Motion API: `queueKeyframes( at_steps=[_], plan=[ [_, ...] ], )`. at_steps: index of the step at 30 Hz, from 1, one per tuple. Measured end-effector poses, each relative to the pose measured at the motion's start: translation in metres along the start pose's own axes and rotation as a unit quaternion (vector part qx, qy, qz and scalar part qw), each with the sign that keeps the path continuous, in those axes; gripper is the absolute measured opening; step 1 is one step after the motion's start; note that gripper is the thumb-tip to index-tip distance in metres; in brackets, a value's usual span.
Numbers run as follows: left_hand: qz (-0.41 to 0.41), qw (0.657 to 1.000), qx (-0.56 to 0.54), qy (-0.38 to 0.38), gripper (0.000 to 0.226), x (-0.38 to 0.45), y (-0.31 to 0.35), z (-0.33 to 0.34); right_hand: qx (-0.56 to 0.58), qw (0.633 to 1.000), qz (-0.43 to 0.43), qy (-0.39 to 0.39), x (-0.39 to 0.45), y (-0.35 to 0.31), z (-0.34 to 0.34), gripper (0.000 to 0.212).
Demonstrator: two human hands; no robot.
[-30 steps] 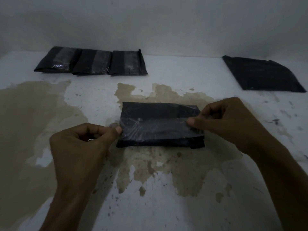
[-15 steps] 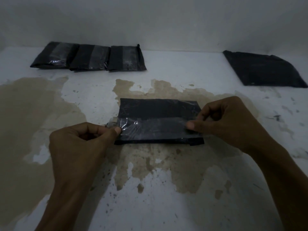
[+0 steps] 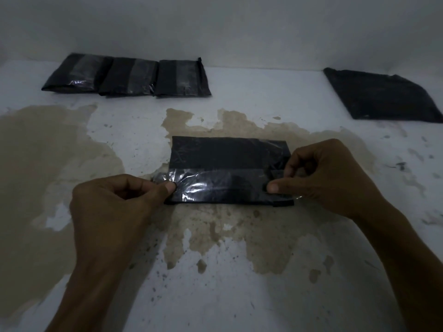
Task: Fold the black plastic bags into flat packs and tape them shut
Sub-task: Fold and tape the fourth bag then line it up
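Observation:
A folded black bag pack (image 3: 227,152) lies flat on the stained white surface in the middle. A strip of clear tape (image 3: 215,184) stretches across its near half, shiny and slightly wrinkled. My left hand (image 3: 115,207) pinches the tape's left end at the pack's left edge. At the pack's right edge, my right hand (image 3: 328,178) pinches the tape's right end, thumb pressed on top. Three taped black packs (image 3: 127,77) lie in a row at the back left. A stack of unfolded black bags (image 3: 386,97) lies at the back right.
The white surface (image 3: 239,295) carries large brown stains and small dark specks. A pale wall (image 3: 227,27) rises right behind the packs at the back.
The tape has come down onto the pack's near half and both hands have closed in slightly on its ends. The view has shifted a little.

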State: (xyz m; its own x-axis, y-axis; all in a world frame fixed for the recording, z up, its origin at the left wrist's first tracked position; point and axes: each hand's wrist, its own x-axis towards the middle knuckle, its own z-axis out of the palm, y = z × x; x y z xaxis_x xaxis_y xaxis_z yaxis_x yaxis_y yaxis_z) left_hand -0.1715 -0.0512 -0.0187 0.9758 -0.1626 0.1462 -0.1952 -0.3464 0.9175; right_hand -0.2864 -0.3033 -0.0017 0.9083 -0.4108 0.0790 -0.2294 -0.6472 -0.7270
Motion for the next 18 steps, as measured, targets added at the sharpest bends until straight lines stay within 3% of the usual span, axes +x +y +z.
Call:
queueKeyframes(
  at_steps=[12,18],
  plan=[
    [0.006,1.000,0.021,-0.001,0.021,0.0009,-0.0031,-0.0028,-0.031,1.000,-0.007,0.003,-0.0036,-0.0015,0.0027,0.039],
    [-0.033,0.999,0.008,-0.022,0.025,0.0046,-0.0032,-0.0075,-0.049,0.999,-0.007,0.007,-0.0030,0.0014,0.0046,0.035]
  ],
)
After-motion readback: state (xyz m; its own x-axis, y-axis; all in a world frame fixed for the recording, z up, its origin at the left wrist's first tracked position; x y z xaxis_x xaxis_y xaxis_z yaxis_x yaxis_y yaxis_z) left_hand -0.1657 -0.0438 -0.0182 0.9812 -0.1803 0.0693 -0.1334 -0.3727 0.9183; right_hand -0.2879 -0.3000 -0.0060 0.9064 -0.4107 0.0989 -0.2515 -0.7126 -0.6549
